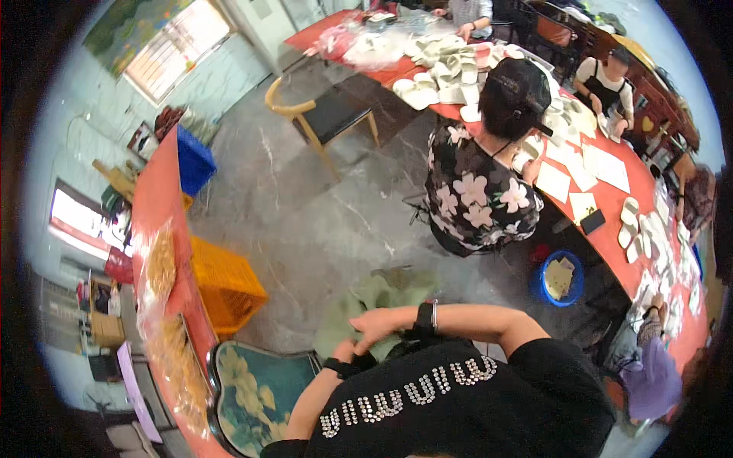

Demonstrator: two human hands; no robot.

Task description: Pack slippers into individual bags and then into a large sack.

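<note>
My left hand [344, 352] and my right hand [376, 324] meet in front of my black shirt [466, 397], low in the middle. The right hand's fingers are curled in towards the left hand. What lies between them, if anything, is hidden. The left hand shows only in part, and its fingers cannot be made out. A black band [347, 367] circles my left wrist, and a dark watch-like band [425, 317] my right one. Just beyond and under the hands spreads pale green cloth [382, 298].
A floral-backed chair [252, 397] and an orange crate [225, 282] stand left, by a red table [164, 198] with bagged goods. A seated person [481, 191] works ahead at a curved red table [607, 206] piled with white shoe-like pieces. A blue bucket [561, 278] is right; a wooden chair [328, 118] stands farther off.
</note>
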